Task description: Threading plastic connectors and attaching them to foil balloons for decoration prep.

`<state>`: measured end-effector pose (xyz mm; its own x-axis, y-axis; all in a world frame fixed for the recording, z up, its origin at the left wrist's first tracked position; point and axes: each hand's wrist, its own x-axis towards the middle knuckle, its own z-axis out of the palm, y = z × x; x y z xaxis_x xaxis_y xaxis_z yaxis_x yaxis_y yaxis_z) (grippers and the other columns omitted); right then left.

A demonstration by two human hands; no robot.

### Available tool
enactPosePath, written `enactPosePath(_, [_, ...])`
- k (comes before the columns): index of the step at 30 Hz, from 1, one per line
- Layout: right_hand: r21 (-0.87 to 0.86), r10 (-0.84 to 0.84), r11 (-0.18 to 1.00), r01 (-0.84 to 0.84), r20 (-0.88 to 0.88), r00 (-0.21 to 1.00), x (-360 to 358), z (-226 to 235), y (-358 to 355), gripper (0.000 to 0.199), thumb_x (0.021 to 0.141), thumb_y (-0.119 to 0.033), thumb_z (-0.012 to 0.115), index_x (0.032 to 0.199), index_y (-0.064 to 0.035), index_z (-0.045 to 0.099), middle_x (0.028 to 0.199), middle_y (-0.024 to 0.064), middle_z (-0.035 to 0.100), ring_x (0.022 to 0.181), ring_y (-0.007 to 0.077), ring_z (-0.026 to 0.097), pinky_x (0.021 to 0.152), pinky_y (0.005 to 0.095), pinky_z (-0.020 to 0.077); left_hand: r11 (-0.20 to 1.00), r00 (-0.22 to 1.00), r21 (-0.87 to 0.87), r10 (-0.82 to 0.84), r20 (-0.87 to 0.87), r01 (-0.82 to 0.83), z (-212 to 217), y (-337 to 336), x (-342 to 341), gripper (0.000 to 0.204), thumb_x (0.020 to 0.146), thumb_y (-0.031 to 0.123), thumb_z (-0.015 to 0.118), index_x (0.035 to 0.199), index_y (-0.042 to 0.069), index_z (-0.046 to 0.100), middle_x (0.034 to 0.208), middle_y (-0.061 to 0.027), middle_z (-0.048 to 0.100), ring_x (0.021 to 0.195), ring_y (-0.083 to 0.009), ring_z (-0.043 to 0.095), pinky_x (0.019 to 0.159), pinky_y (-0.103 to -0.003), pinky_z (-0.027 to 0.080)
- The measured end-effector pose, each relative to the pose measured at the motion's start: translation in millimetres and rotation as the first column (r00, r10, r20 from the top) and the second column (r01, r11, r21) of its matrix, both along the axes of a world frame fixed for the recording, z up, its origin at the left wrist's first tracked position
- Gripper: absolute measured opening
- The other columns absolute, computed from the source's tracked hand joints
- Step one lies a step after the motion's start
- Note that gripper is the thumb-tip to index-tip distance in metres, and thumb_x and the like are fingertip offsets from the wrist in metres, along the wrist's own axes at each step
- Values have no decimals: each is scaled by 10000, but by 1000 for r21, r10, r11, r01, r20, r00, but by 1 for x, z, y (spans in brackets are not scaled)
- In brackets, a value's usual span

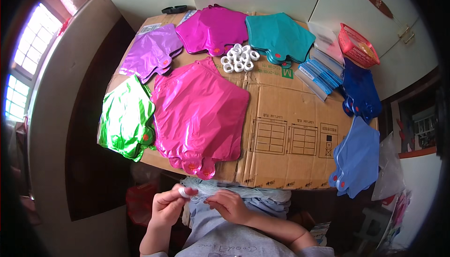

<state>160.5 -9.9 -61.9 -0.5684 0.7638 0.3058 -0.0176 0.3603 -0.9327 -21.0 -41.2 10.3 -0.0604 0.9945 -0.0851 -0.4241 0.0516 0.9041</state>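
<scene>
My left hand (168,205) is closed, with a small white ring (187,192) between its fingertips. Close by on the right, my right hand (229,205) has its fingers curled in a pinch; what they hold, if anything, is too small to make out. Both hands are above my lap, just off the table's near edge. A bundle of pale thread (276,195) lies across my lap beneath them. Nearest on the table is a stack of large pink foil sheets (201,111), shaped like flat uninflated balloons, with red-dotted tabs toward me. A pile of similar white rings (239,57) sits farther back.
Cardboard (290,107) covers the table. Around its edge lie stacks of green (124,118), lilac (150,50), magenta (213,29), teal (279,36), dark blue (362,90) and light blue (357,158) foil. Blue-and-clear packets (321,76) lie by a red basket (356,43). White cabinets stand behind.
</scene>
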Motion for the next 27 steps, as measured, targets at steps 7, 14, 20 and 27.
enactPosePath(7, [-193, 30, 980, -39, -53, 998, 25, 39, 6, 38, 873, -67, 569, 875, -29, 565, 748, 90, 589, 609, 232, 585, 548, 295, 455, 890, 305, 120, -22, -952, 441, 2, 19, 4, 340, 676, -67, 627, 991, 51, 673, 782, -74, 632, 731, -232, 538, 663, -306, 447])
enactPosePath(14, [115, 42, 992, -57, 131, 990, 17, 18, 4, 148, 794, -38, 604, 913, -58, 518, 723, 88, 529, 610, 250, 592, 511, 334, 468, 939, 942, 86, -325, -87, 332, -20, 3, 3, 206, 809, -23, 592, 1007, -44, 644, 808, -80, 649, 766, -182, 542, 675, -309, 439])
enactPosePath(20, [183, -123, 977, 106, 81, 989, 26, 33, 10, 176, 755, -24, 645, 896, -44, 541, 696, 76, 541, 572, 240, 576, 483, 330, 456, 777, 571, 110, -351, -742, 620, -5, 19, 1, 242, 765, -62, 576, 993, -42, 652, 752, -80, 612, 725, -188, 509, 681, -296, 425])
enactPosePath(27, [253, -147, 962, 103, 163, 976, 29, 41, -4, 129, 740, -63, 655, 854, -61, 597, 663, 49, 549, 561, 211, 577, 493, 324, 457, 865, 583, 133, -205, -786, 484, -15, 12, 16, 245, 755, -45, 588, 985, 0, 660, 774, -57, 632, 754, -195, 516, 721, -316, 407])
